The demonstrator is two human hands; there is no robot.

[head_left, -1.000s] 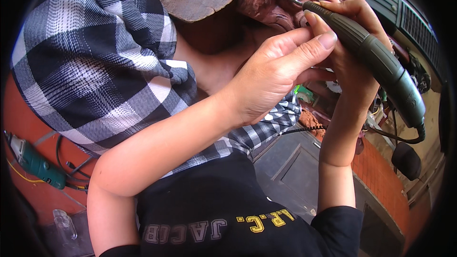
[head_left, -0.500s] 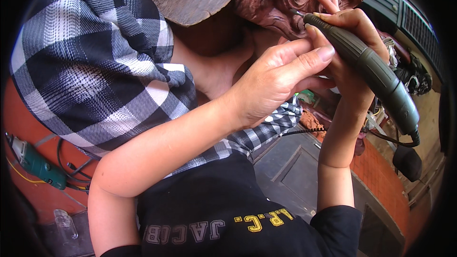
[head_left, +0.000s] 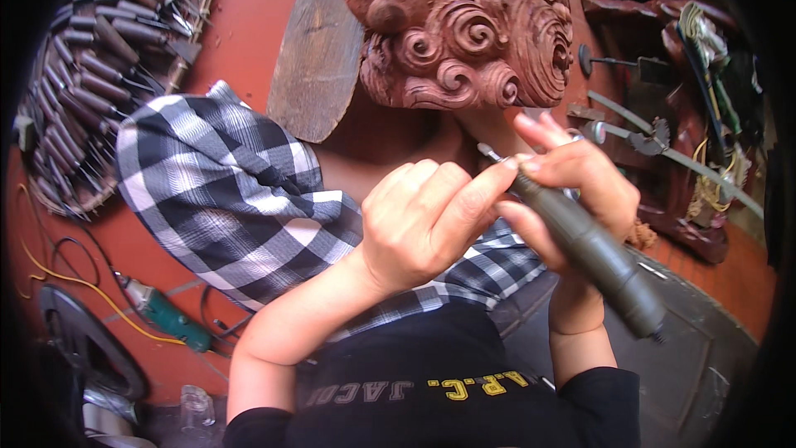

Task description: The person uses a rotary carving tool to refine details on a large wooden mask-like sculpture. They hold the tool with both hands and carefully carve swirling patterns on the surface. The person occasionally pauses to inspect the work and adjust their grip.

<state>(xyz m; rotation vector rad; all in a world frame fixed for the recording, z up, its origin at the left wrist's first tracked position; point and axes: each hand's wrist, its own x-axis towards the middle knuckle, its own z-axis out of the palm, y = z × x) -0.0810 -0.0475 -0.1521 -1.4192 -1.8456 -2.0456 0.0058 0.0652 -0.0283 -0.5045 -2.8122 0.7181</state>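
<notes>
A dark grey-green rotary tool handpiece [head_left: 593, 245] slants across my right hand [head_left: 593, 187], which is wrapped around its front part. A small metal bit [head_left: 489, 152] sticks out of its nose. My left hand [head_left: 427, 220] has its fingers curled in, with thumb and forefinger pinched at the nose beside the bit. Just beyond both hands stands a reddish-brown wood carving [head_left: 464, 41] covered in raised spirals. The bit is apart from the carving. My checked black-and-white trousers [head_left: 224, 174] lie beneath and beside the hands.
An upright worn wooden board [head_left: 315, 58] adjoins the carving's left side. Many dark-handled carving chisels [head_left: 104, 83] fill a tray at far left. A teal power tool [head_left: 174, 319] with a yellow cord lies on the red floor. Dark reddish wooden pieces [head_left: 692, 228] stand at right.
The view has shifted, bringing the carving and chisels more fully in. The handpiece has moved lower, away from the carving. My left fingers have curled and closed in at its nose.
</notes>
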